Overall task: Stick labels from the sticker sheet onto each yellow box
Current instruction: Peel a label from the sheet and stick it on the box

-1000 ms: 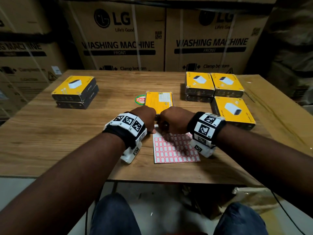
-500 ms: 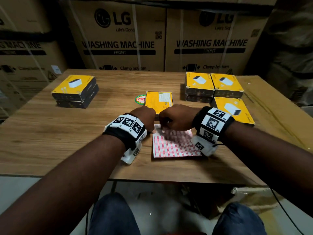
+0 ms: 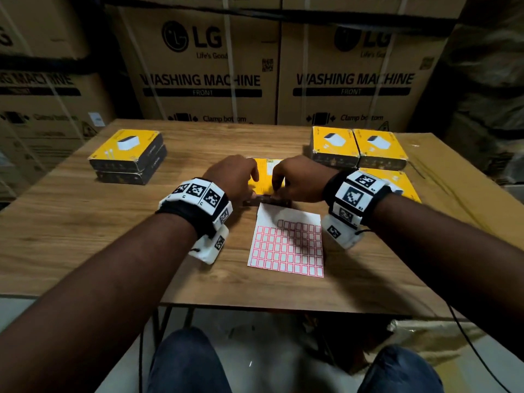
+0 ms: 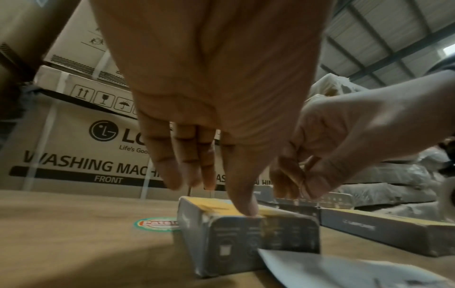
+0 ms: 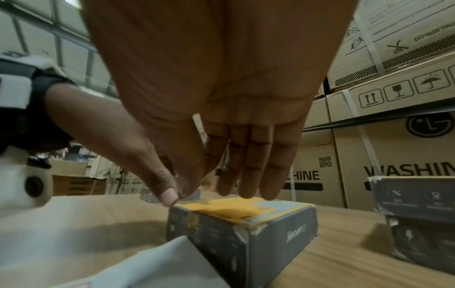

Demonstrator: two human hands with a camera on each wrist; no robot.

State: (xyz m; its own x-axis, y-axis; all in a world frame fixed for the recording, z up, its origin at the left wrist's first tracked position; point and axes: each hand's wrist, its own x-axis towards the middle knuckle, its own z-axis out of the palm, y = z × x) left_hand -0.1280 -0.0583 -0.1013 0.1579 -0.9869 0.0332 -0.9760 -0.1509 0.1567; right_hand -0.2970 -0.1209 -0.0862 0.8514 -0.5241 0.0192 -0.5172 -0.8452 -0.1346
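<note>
1. Centre yellow box (image 3: 265, 180): lies flat near the middle of the table (image 3: 71, 222), yellow face up, its dark near side facing the person.
2. Left hand (image 3: 232, 177): over the box's left part. The left wrist view shows the thumb tip pressed on the top face at its near edge, the other fingers extended and loose above the box, nothing in its grasp.
3. Right hand (image 3: 300, 180): over the box's right part. Thumb and forefinger are pinched together just above the top face; whether a label sits between them cannot be told. The remaining fingers are straight.
4. Sticker sheet (image 3: 286, 245): flat on the table, just nearer the near edge than the box, between the two wrists; red-bordered labels fill most of it and its far strip is bare.
5. Round sticker (image 4: 157, 224): on the table surface, touching the box's left side.
6. Stack of two yellow boxes (image 3: 127, 154): towards the far left corner.
7. Group of yellow boxes (image 3: 360, 150): towards the far right corner, one more partly behind the right wrist.
8. LG washing machine cartons (image 3: 204, 78): stacked beyond the far edge.
</note>
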